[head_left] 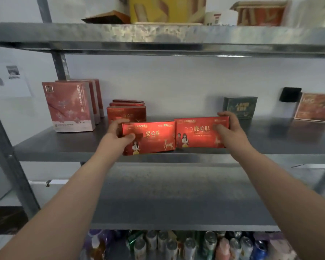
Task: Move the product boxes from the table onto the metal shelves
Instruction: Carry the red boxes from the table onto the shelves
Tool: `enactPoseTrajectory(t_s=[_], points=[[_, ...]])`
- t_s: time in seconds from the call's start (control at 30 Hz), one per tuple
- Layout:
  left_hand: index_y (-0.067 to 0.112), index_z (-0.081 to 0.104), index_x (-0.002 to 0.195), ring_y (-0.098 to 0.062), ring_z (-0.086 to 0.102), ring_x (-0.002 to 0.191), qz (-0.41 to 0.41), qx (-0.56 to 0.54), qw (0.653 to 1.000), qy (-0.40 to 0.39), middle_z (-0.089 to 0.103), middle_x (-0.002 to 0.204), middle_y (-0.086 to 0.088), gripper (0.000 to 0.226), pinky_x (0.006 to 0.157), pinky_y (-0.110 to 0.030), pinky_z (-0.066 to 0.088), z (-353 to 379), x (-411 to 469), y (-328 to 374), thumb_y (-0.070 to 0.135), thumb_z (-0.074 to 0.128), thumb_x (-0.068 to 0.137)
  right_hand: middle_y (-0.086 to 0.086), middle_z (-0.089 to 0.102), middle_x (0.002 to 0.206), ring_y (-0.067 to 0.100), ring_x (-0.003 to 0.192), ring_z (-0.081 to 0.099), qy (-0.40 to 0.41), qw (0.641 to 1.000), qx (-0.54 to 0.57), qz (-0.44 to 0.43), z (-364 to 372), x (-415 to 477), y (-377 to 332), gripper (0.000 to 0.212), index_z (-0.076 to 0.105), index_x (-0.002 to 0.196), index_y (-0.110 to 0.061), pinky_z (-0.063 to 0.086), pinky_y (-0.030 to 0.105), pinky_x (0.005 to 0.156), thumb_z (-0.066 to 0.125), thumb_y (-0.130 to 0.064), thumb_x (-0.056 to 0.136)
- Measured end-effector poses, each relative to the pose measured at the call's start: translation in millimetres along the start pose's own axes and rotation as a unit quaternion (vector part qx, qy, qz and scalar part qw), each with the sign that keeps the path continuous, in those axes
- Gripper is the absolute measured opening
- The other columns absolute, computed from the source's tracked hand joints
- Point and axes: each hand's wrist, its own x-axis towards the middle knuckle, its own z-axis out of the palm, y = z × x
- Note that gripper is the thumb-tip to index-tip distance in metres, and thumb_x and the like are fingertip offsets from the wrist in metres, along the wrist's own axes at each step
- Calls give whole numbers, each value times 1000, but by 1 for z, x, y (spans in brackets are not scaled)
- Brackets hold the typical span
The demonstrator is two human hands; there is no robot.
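Note:
Two shiny red product boxes with gold lettering stand side by side at the front of the middle metal shelf [270, 136]. My left hand [121, 131] grips the left red box [152, 137] at its left end, thumb on the front face. My right hand [226, 128] grips the right red box [199, 132] at its right end, fingers over the top edge. Both boxes are upright and touch each other in the middle. Behind the left box stand several more red boxes [127, 109] of the same kind.
Tall pink boxes [69, 106] stand at the shelf's left, a dark green box [239, 106] and an orange box [314, 107] at the right. The upper shelf [158, 34] holds cartons. A lower shelf [176, 196] lies below, with cans and bottles [186, 244] underneath.

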Motion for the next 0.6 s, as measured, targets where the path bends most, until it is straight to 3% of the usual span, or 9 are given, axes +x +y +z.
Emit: enactPoseTrajectory(t_s=[0.07, 0.13, 0.23, 0.33, 0.4, 0.47, 0.53, 0.6], points=[[41, 56, 115, -4, 68, 88, 5, 25, 1000, -9, 67, 109, 10, 45, 72, -20, 53, 14, 17, -7, 5, 68, 91, -10, 62, 110, 23, 96, 68, -1, 1000, -3, 7, -3, 16, 7, 33, 55, 111, -45, 61, 42, 76, 65, -20, 92], [48, 55, 115, -3, 65, 97, 0, 87, 996, -7, 63, 116, 15, 45, 84, -24, 52, 26, 34, -10, 14, 71, 90, -8, 63, 109, 26, 99, 68, -8, 1000, -8, -4, -7, 35, 15, 32, 54, 109, -45, 60, 48, 83, 65, -20, 92], [40, 53, 120, 8, 54, 96, 37, 181, 983, -12, 56, 112, 23, 42, 81, -14, 42, 45, 56, -14, 17, 71, 90, -4, 64, 108, 21, 94, 67, -22, 1000, -17, -15, -13, 67, 26, 31, 54, 114, -39, 60, 38, 72, 65, -20, 93], [34, 52, 123, -11, 53, 106, 75, 291, 954, 15, 51, 126, 4, 44, 94, -22, 41, 72, 79, -16, 14, 71, 89, -4, 66, 103, 20, 85, 67, -31, 995, -91, -32, -20, 110, 33, 30, 55, 112, -39, 57, 36, 72, 67, -21, 91], [29, 51, 129, -19, 49, 113, 85, 378, 921, 27, 39, 137, -5, 47, 104, -32, 39, 89, 94, -20, 14, 70, 89, -3, 66, 101, 23, 86, 69, -62, 987, -144, -42, -22, 141, 37, 28, 56, 106, -38, 59, 39, 78, 70, -20, 90], [21, 50, 134, -30, 42, 124, 134, 479, 867, 39, 33, 142, -11, 54, 107, -42, 40, 104, 109, -25, 11, 70, 85, 0, 68, 99, 24, 87, 69, -98, 975, -194, -52, -22, 172, 41, 24, 58, 100, -36, 58, 36, 76, 71, -19, 89], [18, 47, 138, -35, 35, 126, 191, 572, 797, 28, 33, 143, -12, 64, 99, -47, 46, 119, 121, -28, 14, 74, 80, 2, 70, 101, 22, 86, 70, -141, 962, -225, -57, -18, 197, 44, 21, 60, 97, -34, 58, 32, 72, 69, -18, 88], [20, 42, 141, -33, 35, 124, 201, 625, 754, 3, 37, 139, -10, 72, 91, -47, 51, 132, 130, -29, 25, 76, 77, 5, 69, 101, 19, 80, 67, -181, 947, -257, -67, -10, 219, 45, 18, 61, 97, -32, 55, 30, 67, 68, -18, 89]])
